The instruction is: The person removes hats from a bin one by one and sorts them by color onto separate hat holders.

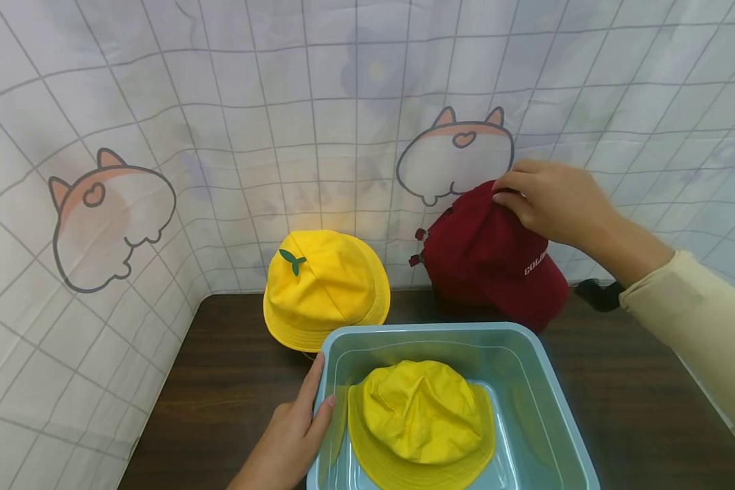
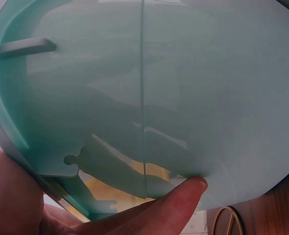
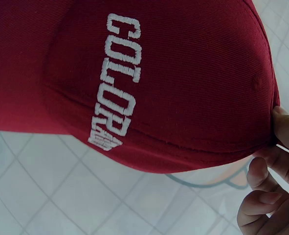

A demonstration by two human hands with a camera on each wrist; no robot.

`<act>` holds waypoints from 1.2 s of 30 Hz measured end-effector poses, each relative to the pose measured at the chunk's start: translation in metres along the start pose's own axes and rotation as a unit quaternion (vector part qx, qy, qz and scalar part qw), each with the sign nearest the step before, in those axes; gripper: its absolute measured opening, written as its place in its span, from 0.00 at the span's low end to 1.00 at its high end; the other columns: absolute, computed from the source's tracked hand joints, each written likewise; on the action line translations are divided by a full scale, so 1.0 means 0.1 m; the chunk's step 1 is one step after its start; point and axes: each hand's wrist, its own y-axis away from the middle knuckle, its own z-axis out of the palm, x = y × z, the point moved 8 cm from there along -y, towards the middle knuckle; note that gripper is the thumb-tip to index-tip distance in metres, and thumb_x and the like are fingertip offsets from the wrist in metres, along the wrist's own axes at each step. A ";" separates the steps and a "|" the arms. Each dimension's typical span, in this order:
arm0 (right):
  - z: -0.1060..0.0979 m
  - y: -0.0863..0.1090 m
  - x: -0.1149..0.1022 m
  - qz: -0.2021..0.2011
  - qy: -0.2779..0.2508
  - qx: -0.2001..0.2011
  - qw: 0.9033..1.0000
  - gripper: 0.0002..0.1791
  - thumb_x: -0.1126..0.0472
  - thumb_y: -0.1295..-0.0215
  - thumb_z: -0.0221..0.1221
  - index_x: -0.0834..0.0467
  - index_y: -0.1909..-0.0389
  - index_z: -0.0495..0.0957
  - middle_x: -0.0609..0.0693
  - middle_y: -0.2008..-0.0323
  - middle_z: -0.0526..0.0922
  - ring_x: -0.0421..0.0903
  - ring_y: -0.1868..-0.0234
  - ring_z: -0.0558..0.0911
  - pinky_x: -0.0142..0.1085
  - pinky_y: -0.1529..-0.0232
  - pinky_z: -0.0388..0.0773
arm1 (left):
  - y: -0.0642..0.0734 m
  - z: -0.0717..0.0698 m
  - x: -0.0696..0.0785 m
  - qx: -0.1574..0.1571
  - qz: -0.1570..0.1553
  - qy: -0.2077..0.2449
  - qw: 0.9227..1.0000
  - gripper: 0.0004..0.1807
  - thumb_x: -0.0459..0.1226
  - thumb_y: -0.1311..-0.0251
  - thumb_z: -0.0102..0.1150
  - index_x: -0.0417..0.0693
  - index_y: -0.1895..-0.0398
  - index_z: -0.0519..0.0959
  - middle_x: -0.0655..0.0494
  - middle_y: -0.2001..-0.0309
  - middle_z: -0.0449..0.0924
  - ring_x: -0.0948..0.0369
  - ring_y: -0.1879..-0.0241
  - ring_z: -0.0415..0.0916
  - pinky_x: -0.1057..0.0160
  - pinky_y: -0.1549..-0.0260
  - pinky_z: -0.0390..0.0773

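My right hand [image 1: 554,201] pinches the crown of a dark red baseball cap [image 1: 486,252] between thumb and fingers, behind the basin's right side. White embroidered letters [image 3: 117,81] run across the cap's front in the right wrist view. Whether its lower edge touches the table is hidden. At the left rim of a light blue plastic basin [image 1: 548,381], my left hand [image 1: 290,435] grips the wall, one finger lying along the outside [image 2: 178,205]. Inside the basin sits a yellow bucket hat [image 1: 425,415], brim down. Another yellow bucket hat [image 1: 321,282] with a green sprout stands behind the basin's left corner.
The dark wooden table [image 1: 208,388] carries everything. Behind it and at the left hangs a white grid-patterned cloth [image 1: 245,136] with cartoon animals. A small black object [image 1: 597,294] lies beyond the cap, partly behind my right forearm.
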 end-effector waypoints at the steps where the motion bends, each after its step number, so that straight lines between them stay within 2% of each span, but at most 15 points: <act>1: 0.03 0.00 0.00 -0.001 0.002 -0.002 1.000 0.12 0.61 0.32 0.65 0.59 0.50 0.85 0.57 0.59 0.86 0.56 0.62 0.83 0.53 0.62 0.84 | 0.00 0.00 0.00 -0.001 0.000 0.002 1.000 0.37 0.51 0.22 0.48 0.65 0.16 0.46 0.41 0.52 0.86 0.63 0.67 0.82 0.49 0.59 0.83; 8: 0.16 0.04 0.02 0.005 0.004 -0.012 1.000 0.12 0.61 0.32 0.66 0.58 0.50 0.86 0.55 0.61 0.85 0.53 0.65 0.81 0.50 0.64 0.84 | -0.01 0.02 -0.01 -0.009 -0.004 0.005 1.000 0.37 0.51 0.21 0.47 0.61 0.16 0.46 0.41 0.51 0.86 0.62 0.66 0.83 0.49 0.58 0.83; 20: 0.39 0.19 0.07 0.018 0.000 -0.039 0.999 0.13 0.59 0.34 0.68 0.58 0.51 0.86 0.53 0.63 0.84 0.51 0.66 0.82 0.48 0.64 0.85 | -0.01 0.02 -0.01 -0.010 -0.007 0.007 1.000 0.37 0.50 0.21 0.47 0.62 0.16 0.46 0.41 0.50 0.86 0.62 0.65 0.83 0.48 0.57 0.83; 26: 0.46 0.28 0.07 0.008 -0.004 -0.027 1.000 0.11 0.60 0.34 0.68 0.57 0.52 0.87 0.52 0.63 0.85 0.50 0.66 0.82 0.47 0.66 0.84 | -0.01 0.03 -0.01 -0.014 -0.009 0.011 1.000 0.37 0.50 0.21 0.47 0.62 0.16 0.46 0.41 0.49 0.86 0.62 0.65 0.83 0.49 0.58 0.84; 30: 0.48 0.31 0.07 0.002 -0.013 -0.012 1.000 0.11 0.60 0.35 0.68 0.58 0.53 0.87 0.53 0.62 0.86 0.50 0.66 0.83 0.47 0.66 0.85 | -0.01 0.02 0.00 -0.005 -0.007 0.002 1.000 0.37 0.50 0.21 0.47 0.62 0.16 0.46 0.40 0.49 0.85 0.62 0.65 0.83 0.49 0.58 0.83; 36: 0.56 0.32 0.10 0.030 -0.025 -0.030 0.999 0.13 0.57 0.34 0.68 0.57 0.51 0.85 0.53 0.62 0.85 0.50 0.66 0.82 0.48 0.65 0.85 | -0.01 0.02 0.01 0.005 -0.010 -0.003 1.000 0.37 0.49 0.22 0.48 0.61 0.16 0.47 0.39 0.48 0.85 0.61 0.64 0.84 0.50 0.58 0.84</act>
